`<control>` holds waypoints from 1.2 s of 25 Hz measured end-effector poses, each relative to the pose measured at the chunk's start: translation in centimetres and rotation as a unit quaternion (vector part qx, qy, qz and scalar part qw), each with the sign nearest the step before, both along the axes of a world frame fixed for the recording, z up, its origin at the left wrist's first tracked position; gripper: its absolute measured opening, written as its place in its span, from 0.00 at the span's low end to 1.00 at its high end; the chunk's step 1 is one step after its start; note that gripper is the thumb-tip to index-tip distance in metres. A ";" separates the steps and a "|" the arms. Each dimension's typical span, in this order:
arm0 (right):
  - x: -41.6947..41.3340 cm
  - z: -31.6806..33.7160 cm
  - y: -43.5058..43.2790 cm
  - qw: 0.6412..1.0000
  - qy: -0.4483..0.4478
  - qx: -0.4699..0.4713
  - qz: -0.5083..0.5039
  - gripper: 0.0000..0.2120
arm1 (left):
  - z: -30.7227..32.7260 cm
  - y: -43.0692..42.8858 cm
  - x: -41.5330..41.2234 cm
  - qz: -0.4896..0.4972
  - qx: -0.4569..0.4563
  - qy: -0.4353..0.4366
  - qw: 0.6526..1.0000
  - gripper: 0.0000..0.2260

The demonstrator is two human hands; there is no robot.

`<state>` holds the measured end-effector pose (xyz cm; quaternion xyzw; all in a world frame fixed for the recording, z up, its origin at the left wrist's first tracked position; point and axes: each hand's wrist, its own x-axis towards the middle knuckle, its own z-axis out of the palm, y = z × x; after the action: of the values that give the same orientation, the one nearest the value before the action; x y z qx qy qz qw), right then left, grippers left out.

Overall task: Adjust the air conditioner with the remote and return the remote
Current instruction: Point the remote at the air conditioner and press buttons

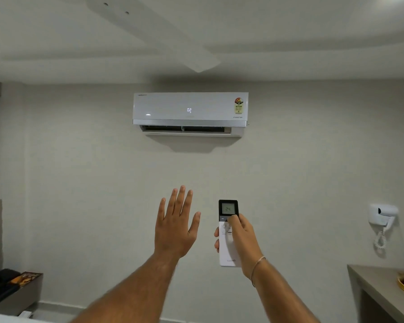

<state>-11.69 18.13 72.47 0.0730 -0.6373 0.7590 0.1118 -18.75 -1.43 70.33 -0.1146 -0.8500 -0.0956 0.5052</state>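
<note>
White plastic remote control [229, 241] with a dark top end, gripped upright in the right hand [241, 238] and aimed up at one wall unit.

The right hand wraps the remote's body, thumb pressed on the buttons just under its small screen, which reads "24"; the name "LLOYD" is printed near its lower end, and one thin bracelet [257, 268] circles that wrist. At 9 o'clock of the remote, the left hand [176, 227] is raised flat and free, five fingers spread, holding nothing. At 12 o'clock, well above both hands, hangs one white rectangular air conditioner [190, 108]: its panel shows "02", the word "INVERTER" sits low on the right, and a star-rating sticker above it is too small to read. One white wall-mounted hair dryer [381, 216] with a coiled cord is at 3 o'clock.
</note>
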 end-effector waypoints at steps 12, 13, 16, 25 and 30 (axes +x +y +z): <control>-1.1 0.8 0.6 1.000 0.009 0.005 0.005 0.10 | 1.2 0.5 -1.0 -0.005 0.000 0.003 1.000 0.31; -1.2 0.8 0.6 1.000 0.010 0.005 0.007 0.11 | 1.3 0.6 -1.1 -0.004 -0.002 0.003 1.000 0.31; -1.6 0.9 0.8 1.000 0.015 -0.005 0.013 0.11 | 1.7 0.7 -1.2 -0.003 0.002 0.005 1.000 0.31; -3.2 1.2 0.9 1.000 0.022 0.001 0.017 0.11 | 1.8 1.0 -2.9 0.011 0.004 0.011 1.000 0.31; -3.3 1.3 1.1 1.000 0.016 -0.005 0.006 0.10 | 1.7 1.0 -3.5 0.007 0.001 0.017 1.000 0.31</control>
<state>-14.94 19.26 73.76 0.0887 -0.6312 0.7614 0.1182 -22.29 -0.45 72.05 -0.1099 -0.8417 -0.0910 0.5207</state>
